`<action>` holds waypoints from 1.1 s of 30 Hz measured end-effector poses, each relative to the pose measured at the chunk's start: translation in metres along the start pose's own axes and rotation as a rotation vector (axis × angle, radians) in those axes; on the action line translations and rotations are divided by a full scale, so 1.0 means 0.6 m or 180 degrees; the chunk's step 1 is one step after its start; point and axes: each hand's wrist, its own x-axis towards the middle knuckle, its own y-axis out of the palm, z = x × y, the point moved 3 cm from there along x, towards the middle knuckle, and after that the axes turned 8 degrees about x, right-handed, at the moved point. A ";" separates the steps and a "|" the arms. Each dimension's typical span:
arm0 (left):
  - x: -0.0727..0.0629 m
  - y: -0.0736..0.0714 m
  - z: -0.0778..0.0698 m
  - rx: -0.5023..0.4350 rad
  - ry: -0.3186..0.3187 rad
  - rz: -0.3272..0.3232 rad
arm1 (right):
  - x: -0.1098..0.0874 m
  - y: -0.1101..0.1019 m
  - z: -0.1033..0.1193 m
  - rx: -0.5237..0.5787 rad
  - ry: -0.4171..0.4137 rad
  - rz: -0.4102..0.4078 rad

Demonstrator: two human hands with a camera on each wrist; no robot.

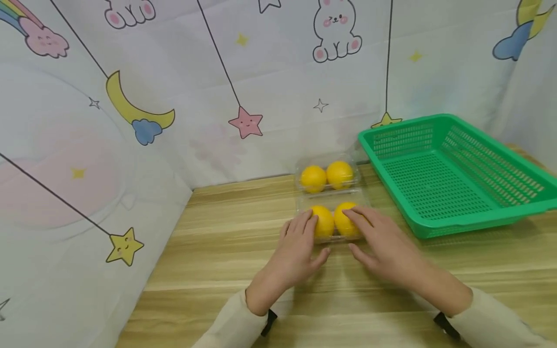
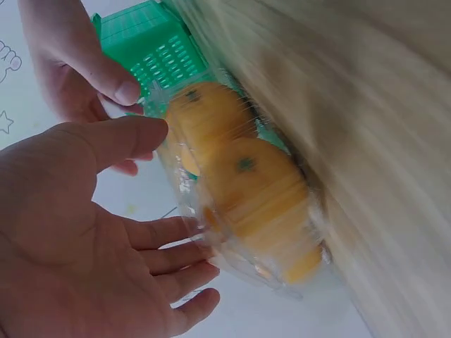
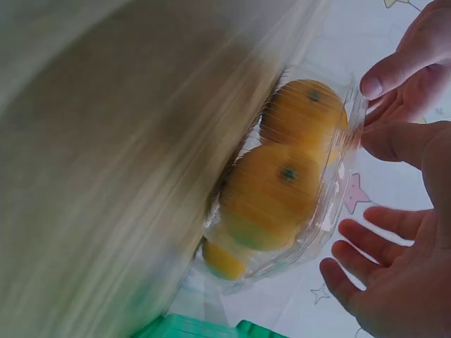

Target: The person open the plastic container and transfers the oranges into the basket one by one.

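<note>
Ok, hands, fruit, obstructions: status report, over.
Left hand, right hand at near clear pack, fingers relaxed. Two oranges inside. Green basket right, clear of hands.

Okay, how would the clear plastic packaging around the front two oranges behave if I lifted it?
The packaging looks thin and see-through, so it may flex. Its glossy highlights suggest slipperiness. The round oranges inside might shift if it tips.
</note>
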 end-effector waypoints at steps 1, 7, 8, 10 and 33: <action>0.003 0.000 -0.002 0.0027 -0.0005 -0.0020 | -0.002 -0.001 -0.004 0.0045 0.0046 -0.0031; 0.019 -0.001 -0.014 0.0130 0.0047 -0.0090 | -0.011 -0.002 -0.020 0.0056 0.0215 0.0091; 0.021 -0.002 -0.014 0.0130 0.0054 -0.0084 | -0.012 -0.003 -0.021 0.0053 0.0251 0.0128; 0.024 -0.006 -0.015 0.0113 0.0050 -0.0060 | -0.013 -0.003 -0.020 0.0030 0.0312 0.0185; 0.064 0.001 -0.054 0.0547 0.0569 0.0101 | -0.003 -0.010 -0.025 0.0205 0.0518 0.0101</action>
